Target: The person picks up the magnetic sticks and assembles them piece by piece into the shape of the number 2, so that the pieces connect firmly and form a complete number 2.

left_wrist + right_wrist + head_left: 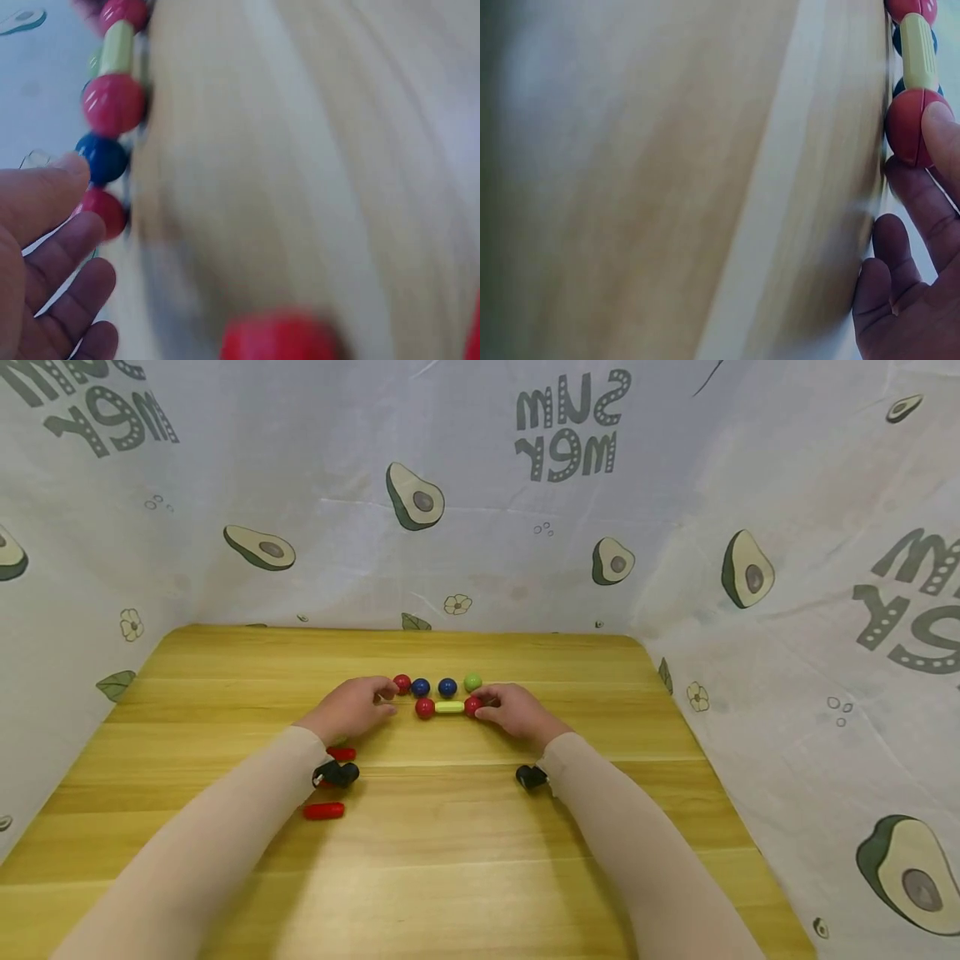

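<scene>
See only in the head view the whole spread between the hands: from the left fingertips rightward, a far red ball point(402, 684), a left blue ball point(420, 687), a right blue ball point(447, 687) and a lime-green ball point(472, 682), the last just beyond the right fingertips. Note, on the near side of these, a ribbed yellow rod point(449, 707) lying crosswise between the hands, with a near-left red ball point(425, 708) and a near-right red ball point(472, 707) at its ends. Make out the rod's lengthwise grooves and the ball's seam best from the right wrist.

Pinches the near-right red ball with the right hand point(519, 712), thumb on one side, index finger against another, other fingers loosely bent. Holds the left hand point(347, 707) partly open, fingers gently curved, thumb apart from index, with nothing in its grasp; reaches its fingertips toward the far red ball and left blue ball. Cannot tell whether touching either.

Find red rods point(324, 811) beside and below the left wrist, partly covered by that wrist and its black wrist camera point(337, 773); see them blurred and cropped from the left wrist. Find everything on a wood-grain table point(442, 843), with an avocado-print curtain point(480, 560) beyond both hands.
</scene>
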The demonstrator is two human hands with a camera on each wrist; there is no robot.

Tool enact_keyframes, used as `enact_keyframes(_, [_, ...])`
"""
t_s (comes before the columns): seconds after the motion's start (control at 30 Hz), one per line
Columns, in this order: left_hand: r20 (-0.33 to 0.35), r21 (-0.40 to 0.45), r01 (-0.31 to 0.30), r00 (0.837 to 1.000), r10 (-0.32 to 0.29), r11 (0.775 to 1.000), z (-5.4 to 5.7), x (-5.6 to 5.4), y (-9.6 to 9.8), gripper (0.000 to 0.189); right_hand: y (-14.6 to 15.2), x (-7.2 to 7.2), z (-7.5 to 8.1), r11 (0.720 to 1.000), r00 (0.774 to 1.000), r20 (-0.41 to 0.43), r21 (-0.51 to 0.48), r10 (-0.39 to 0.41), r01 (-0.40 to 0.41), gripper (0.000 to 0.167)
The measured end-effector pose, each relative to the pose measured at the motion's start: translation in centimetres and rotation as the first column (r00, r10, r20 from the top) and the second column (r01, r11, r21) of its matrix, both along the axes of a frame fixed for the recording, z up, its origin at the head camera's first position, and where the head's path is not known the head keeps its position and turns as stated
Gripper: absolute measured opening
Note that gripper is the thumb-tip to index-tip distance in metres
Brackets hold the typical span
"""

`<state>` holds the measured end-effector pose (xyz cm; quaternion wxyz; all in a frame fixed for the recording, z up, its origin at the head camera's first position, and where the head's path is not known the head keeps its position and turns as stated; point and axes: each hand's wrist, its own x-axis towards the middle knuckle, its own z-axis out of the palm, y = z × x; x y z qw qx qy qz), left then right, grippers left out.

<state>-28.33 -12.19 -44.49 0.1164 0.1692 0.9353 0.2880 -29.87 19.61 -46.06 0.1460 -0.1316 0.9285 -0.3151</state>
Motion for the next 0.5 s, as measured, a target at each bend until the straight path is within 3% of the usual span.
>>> enact_keyframes(0.2, [0.035,-0.048,0.028,0.999,-0.026,0.998,1.0,0.7,-3.2,0.038,0.2,-0.3,0.0,1.0,1.0,0.004,-0.016,0.0,0.0,0.042])
enact_keyframes(0.5, [0.125,-0.099,0.091,0.989,-0.078,0.991,1.6,2.6,-7.9,0.041,0.2,-0.3,-0.1,0.999,1.0,0.022,-0.052,-0.012,0.013,0.042])
